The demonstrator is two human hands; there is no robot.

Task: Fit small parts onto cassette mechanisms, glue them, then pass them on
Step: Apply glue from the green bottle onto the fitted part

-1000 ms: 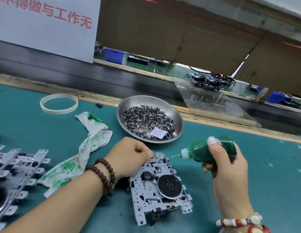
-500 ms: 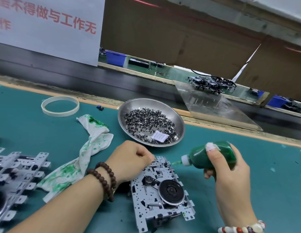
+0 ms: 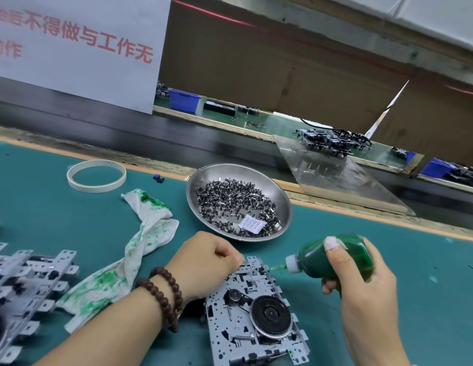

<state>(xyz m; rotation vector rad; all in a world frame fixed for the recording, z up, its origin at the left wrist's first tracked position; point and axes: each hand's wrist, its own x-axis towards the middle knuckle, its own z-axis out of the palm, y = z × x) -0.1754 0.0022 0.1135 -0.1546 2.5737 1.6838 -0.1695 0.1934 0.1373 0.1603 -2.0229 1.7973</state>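
While the cassette mechanism (image 3: 252, 317) lies flat on the green bench (image 3: 428, 291), the left hand (image 3: 203, 262) is clenched, pressing on its far-left corner. The right hand (image 3: 362, 283) grasps the green glue bottle (image 3: 335, 256), nozzle touching the mechanism's far edge. The steel bowl (image 3: 201, 186) of small parts (image 3: 230, 204) sits just beyond.

Gluing a cassette mechanism

The right hand (image 3: 362, 294) is tipping a green glue bottle (image 3: 335, 256), its nozzle touching the cassette mechanism (image 3: 256, 313) that the left hand (image 3: 206, 262) is pressing onto the surface (image 3: 428, 273).
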